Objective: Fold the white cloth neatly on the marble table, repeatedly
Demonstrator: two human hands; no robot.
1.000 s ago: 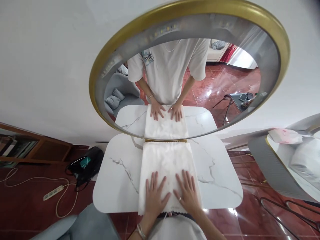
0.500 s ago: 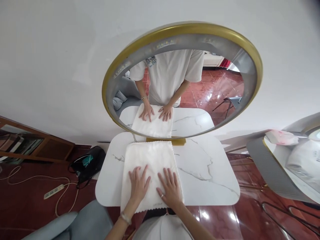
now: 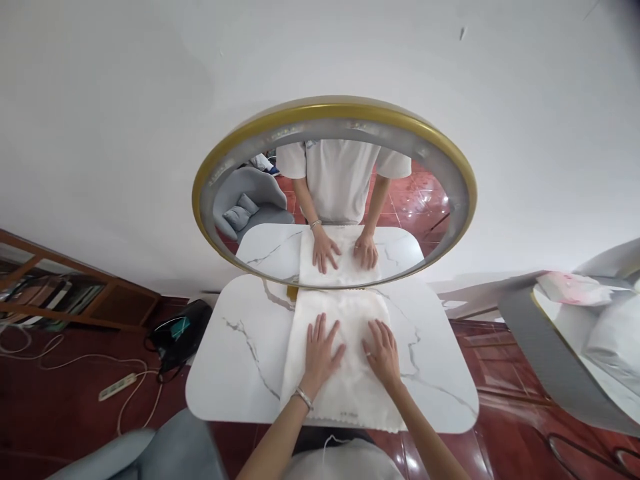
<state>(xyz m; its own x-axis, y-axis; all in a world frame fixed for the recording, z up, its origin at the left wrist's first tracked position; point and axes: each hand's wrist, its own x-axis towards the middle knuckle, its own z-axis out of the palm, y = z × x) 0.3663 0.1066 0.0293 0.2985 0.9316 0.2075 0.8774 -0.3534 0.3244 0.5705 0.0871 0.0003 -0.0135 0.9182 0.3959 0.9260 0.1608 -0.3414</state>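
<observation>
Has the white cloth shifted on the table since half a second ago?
Yes, the cloth has moved right, nearer the middle of the table.

Readable text: none. Small dark print on white cloth (image 3: pixel 350 383), at the cloth's near edge, close to near edge of tabletop (image 3: pixel 220 373); characters too small to resolve. Partial print on white shirt (image 3: pixel 337 183) reflected in mirror (image 3: pixel 335 110): cut off, illegible. Books (image 3: pixel 45 293) on shelf (image 3: pixel 123 303): spines illegible. Pink-and-white packet (image 3: pixel 575 288), far-left corner of side tabletop (image 3: pixel 567 323): markings blurred.
</observation>
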